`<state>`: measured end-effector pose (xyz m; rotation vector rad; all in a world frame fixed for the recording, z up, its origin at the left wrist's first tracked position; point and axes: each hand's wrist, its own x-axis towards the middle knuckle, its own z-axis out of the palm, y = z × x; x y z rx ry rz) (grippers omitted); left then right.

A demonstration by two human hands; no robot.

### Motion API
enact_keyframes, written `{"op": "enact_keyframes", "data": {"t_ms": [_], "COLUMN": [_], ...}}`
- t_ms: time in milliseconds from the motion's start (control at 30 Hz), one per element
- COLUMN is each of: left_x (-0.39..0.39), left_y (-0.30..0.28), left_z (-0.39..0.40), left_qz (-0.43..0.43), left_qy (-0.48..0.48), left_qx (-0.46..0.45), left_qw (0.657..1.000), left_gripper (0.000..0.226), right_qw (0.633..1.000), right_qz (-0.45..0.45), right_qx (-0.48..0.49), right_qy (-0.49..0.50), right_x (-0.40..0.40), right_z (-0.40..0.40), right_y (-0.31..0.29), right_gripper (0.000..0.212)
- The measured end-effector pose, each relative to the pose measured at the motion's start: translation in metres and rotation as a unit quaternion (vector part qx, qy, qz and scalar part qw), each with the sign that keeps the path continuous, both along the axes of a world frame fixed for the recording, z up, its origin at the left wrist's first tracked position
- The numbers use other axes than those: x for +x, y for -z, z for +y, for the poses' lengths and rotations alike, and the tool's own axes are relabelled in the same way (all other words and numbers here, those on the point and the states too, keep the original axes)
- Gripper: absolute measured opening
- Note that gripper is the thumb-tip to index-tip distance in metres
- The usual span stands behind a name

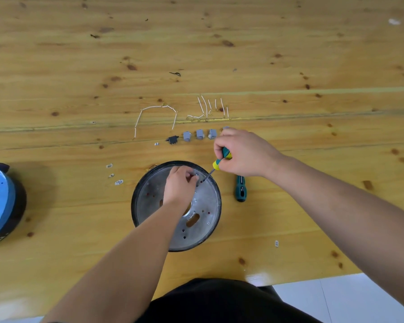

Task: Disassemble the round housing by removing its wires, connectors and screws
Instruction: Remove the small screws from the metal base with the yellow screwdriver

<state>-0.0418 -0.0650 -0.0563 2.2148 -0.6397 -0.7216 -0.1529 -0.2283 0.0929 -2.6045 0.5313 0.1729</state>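
Observation:
The round housing (pixel 149 194), a black ring with a grey metal plate full of holes, lies on the wooden table in front of me. My left hand (pixel 180 185) rests inside it with curled fingers pinching something small near a hole; what it is stays hidden. My right hand (pixel 240 152) grips a green-and-yellow screwdriver (pixel 219 159), whose tip touches the plate beside my left fingers. Behind the housing lie white wires (pixel 159 108) and a row of grey connectors (pixel 200 134) with one black connector (pixel 172 139).
A second dark green screwdriver (pixel 240 188) lies right of the housing. Small metal clips (pixel 118 182) sit to its left, one more (pixel 276 243) at the right. A blue-and-black round unit (pixel 0 203) stands at the left edge. The table's front edge runs near my body.

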Motion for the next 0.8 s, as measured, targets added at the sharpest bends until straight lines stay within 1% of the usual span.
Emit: {"op": "enact_keyframes", "data": {"t_ms": [133,233,367,467,567,633,733,800], "left_x": [-0.005,-0.009,-0.010,-0.010,-0.009,-0.008,-0.006,-0.003], "left_y": [0.004,0.004,0.001,-0.001,-0.003,-0.003,-0.007,-0.011], "left_z": [-0.011,-0.017,-0.021,-0.022,-0.020,-0.017,-0.011,-0.003], "left_qz": [-0.015,-0.019,-0.040,-0.052,-0.043,-0.026,0.010,0.041], "left_qy": [-0.022,-0.043,-0.037,-0.027,-0.027,-0.033,-0.063,-0.087], "left_qx": [0.012,0.031,0.066,0.073,0.064,0.042,0.003,-0.024], "left_qw": [1.000,0.998,0.996,0.996,0.997,0.998,0.998,0.995], "left_gripper": [0.013,0.011,0.006,0.009,0.009,0.009,0.009,0.011], "right_qw": [1.000,1.000,1.000,1.000,1.000,1.000,1.000,0.999], "right_qz": [0.000,0.002,0.007,0.005,0.003,0.000,-0.010,-0.018], "right_qx": [-0.012,-0.011,-0.014,-0.016,-0.014,-0.008,0.012,0.042], "right_qy": [-0.003,-0.006,-0.004,-0.003,-0.003,-0.002,0.007,0.027], "right_x": [0.001,0.001,0.001,0.001,0.001,0.002,0.003,0.005], "right_z": [-0.004,-0.006,-0.008,-0.009,-0.009,-0.010,-0.012,-0.012], "right_y": [0.002,0.004,0.004,0.005,0.005,0.004,0.003,0.003], "right_gripper": [0.016,0.015,0.015,0.016,0.015,0.013,0.017,0.020]}}
